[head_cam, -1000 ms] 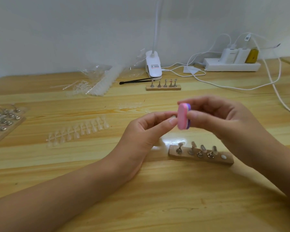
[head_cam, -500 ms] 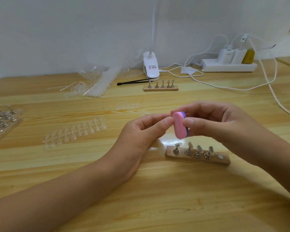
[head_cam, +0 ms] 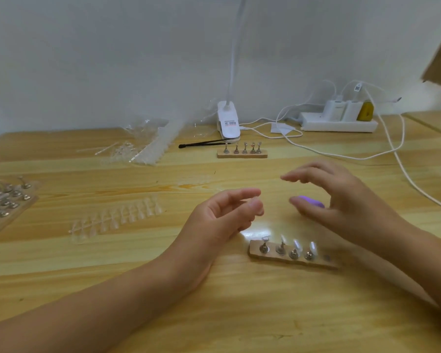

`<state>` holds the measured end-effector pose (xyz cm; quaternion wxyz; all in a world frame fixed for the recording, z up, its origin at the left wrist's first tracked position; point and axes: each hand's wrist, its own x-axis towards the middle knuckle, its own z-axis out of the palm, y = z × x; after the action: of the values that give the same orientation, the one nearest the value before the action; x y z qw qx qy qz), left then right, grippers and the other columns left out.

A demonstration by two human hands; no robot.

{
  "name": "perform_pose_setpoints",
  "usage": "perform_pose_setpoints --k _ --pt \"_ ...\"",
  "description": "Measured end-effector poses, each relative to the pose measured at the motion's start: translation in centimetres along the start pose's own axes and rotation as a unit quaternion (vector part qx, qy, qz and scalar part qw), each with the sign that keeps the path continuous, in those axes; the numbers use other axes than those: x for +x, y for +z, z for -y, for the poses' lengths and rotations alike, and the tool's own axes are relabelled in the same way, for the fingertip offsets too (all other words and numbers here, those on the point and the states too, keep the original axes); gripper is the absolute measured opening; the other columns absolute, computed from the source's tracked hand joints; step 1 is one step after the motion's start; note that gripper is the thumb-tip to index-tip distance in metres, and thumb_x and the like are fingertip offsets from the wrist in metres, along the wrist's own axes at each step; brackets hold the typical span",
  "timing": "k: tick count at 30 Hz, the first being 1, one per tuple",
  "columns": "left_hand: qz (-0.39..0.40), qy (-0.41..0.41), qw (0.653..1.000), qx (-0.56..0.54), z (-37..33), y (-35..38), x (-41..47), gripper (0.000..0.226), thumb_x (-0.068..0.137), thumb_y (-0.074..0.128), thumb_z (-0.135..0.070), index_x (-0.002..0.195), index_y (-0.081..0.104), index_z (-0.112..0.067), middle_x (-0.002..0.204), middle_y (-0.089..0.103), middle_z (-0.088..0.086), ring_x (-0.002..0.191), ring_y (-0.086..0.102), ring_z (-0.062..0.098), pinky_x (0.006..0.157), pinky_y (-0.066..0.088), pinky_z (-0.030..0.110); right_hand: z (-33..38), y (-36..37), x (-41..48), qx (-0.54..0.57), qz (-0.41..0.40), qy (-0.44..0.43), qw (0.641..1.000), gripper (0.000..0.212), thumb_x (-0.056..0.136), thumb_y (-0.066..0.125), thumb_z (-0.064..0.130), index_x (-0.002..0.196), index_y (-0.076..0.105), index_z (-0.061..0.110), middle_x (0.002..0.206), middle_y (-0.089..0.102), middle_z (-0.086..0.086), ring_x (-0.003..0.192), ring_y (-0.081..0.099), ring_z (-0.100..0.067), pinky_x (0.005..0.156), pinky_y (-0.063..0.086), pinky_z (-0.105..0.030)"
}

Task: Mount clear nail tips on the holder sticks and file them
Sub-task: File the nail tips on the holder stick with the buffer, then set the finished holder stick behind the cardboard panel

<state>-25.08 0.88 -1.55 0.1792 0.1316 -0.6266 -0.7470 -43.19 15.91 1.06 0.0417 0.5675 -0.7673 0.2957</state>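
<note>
My left hand (head_cam: 222,217) hovers over the table with thumb and forefinger pinched on a small clear nail tip (head_cam: 255,199), most of it hidden by the fingers. My right hand (head_cam: 346,200) is spread open just above a pink-and-purple file block (head_cam: 313,201) that lies on the table. In front of both hands sits a wooden base (head_cam: 270,257) with several metal holder sticks (head_cam: 294,250), some carrying clear tips; its right-end spot is bare. A strip of clear nail tips (head_cam: 117,217) lies to the left.
A second wooden base with sticks (head_cam: 242,154) and black tweezers (head_cam: 204,143) lie at the back by a white lamp clamp (head_cam: 228,123). Bags of tips (head_cam: 153,143) sit back left, a tray of sticks (head_cam: 8,200) far left. Power strip (head_cam: 339,124) and cables (head_cam: 402,169) at right.
My right hand has let go of the file block, which now lies on the table, and its fingers have spread. My hands have moved apart; the left stays pinched.
</note>
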Motion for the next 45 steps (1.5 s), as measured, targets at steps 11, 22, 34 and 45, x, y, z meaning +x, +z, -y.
perform_pose_setpoints --k 11,22,34,45 --pt "0.05 0.01 0.997 0.049 -0.5 0.6 -0.7 0.041 0.079 0.074 -0.041 0.118 0.065 -0.032 0.092 0.075 -0.001 0.093 0.07 0.008 0.08 0.048 0.013 5.0 0.3 -1.0 0.108 0.061 -0.061 0.99 0.013 0.082 0.071 0.033 0.094 0.07 0.027 0.099 0.062 0.017 0.106 0.059 -0.013 0.089 0.048 -0.034" --pt "0.015 0.025 0.997 0.071 -0.3 0.9 -0.8 0.057 0.066 0.077 -0.061 0.114 0.063 -0.034 0.082 0.07 -0.012 0.078 0.064 -0.002 0.078 0.049 0.014 3.5 -3.8 -4.0 0.148 -0.027 0.058 0.987 0.014 0.074 0.069 0.042 0.079 0.072 0.029 0.1 0.068 0.013 0.102 0.063 -0.009 0.087 0.045 -0.014" --pt "-0.004 -0.006 0.998 0.054 -0.4 0.8 -0.6 0.048 0.073 0.065 -0.054 0.111 0.069 -0.026 0.082 0.07 -0.011 0.086 0.066 0.003 0.088 0.053 0.025 0.9 -1.1 -7.3 0.145 0.02 0.15 0.978 0.02 0.068 0.072 0.043 0.079 0.073 0.027 0.1 0.066 0.018 0.105 0.058 -0.005 0.093 0.042 -0.022" --pt "-0.013 0.002 1.0 0.013 0.2 0.9 0.0 0.029 0.07 0.069 -0.047 0.095 0.076 -0.034 0.075 0.068 -0.005 0.074 0.063 0.004 0.085 0.05 0.029 -0.2 -4.6 -8.3 0.037 0.068 0.102 0.992 0.017 0.076 0.081 0.028 0.086 0.068 0.031 0.084 0.065 0.015 0.081 0.059 -0.009 0.07 0.045 -0.015"
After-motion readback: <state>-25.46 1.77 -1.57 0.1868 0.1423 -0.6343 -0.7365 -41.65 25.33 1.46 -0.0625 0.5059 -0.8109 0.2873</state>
